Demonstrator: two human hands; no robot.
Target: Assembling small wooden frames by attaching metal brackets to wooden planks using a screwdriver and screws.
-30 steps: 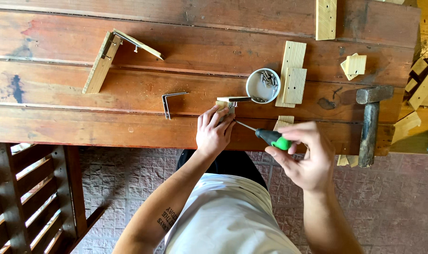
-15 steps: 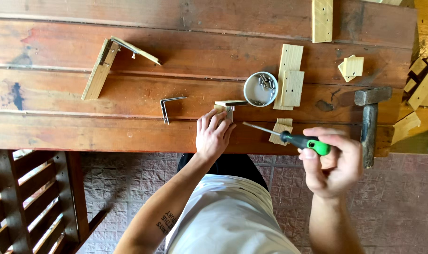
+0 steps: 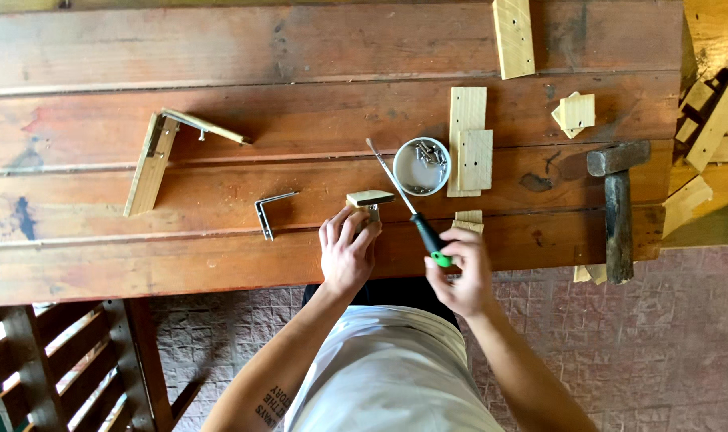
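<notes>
Just below the tin of screws (image 3: 422, 166), the left hand (image 3: 346, 254) pinched a small wood block (image 3: 369, 198) – right hand (image 3: 458, 276) gripped a green-handled screwdriver (image 3: 412, 211), tip raised. Seemingly between screws; the tip likely needed seating next.

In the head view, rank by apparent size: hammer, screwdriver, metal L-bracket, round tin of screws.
1. Hammer, longest and bulkiest.
2. Screwdriver in the right hand; part of its handle is hidden, so not certain.
3 and 4. Round tin and L-bracket look alike; unranked.

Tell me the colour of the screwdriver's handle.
Black with a green end; the head view shows the screwdriver in the right hand.
</notes>
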